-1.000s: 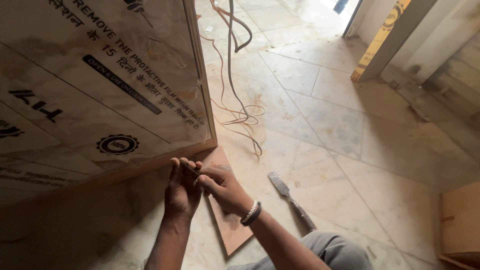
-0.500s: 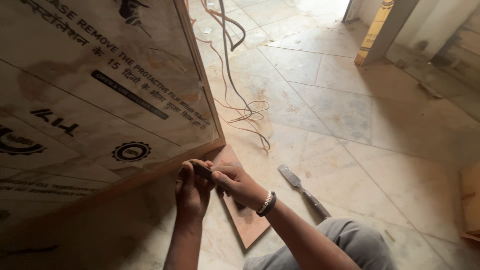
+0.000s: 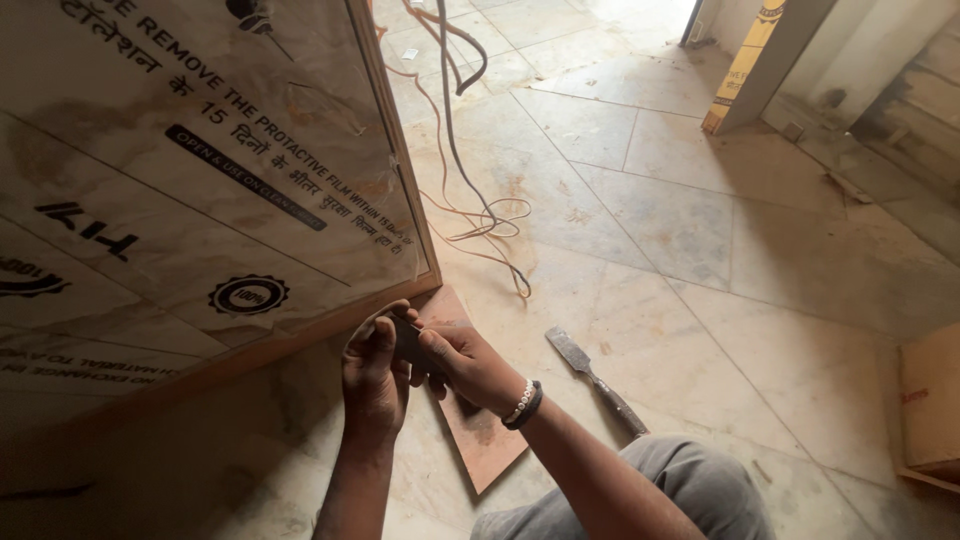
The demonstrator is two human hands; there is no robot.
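A large laminate-faced board [image 3: 190, 190], covered in printed protective film and edged in bare wood, is leaning over the pale marble floor [image 3: 700, 230] and filling the left half of the view. Loose wires [image 3: 470, 200] are trailing across the tiles behind it, and a wooden box [image 3: 930, 405] is sitting at the right edge. A reddish-brown offcut panel [image 3: 485, 440] is lying flat under the board's lower corner, and a chisel [image 3: 595, 380] is resting on the floor just beside it, untouched. The person is sitting low, a grey-trousered knee [image 3: 680, 490] showing at the bottom. Both hands are meeting right at the board's bottom corner: the left hand [image 3: 375, 375] is curling its fingers closed around a small dark object [image 3: 408, 342], and the right hand [image 3: 470, 365], with a beaded bracelet [image 3: 522, 403] at the wrist, is pinching the same piece from the other side. What the object is cannot be told, since the fingers are hiding most of it. Working this well seems to call for keeping both grips firm and close to the edge, wrists steady, so the small piece is not slipping against the corner.
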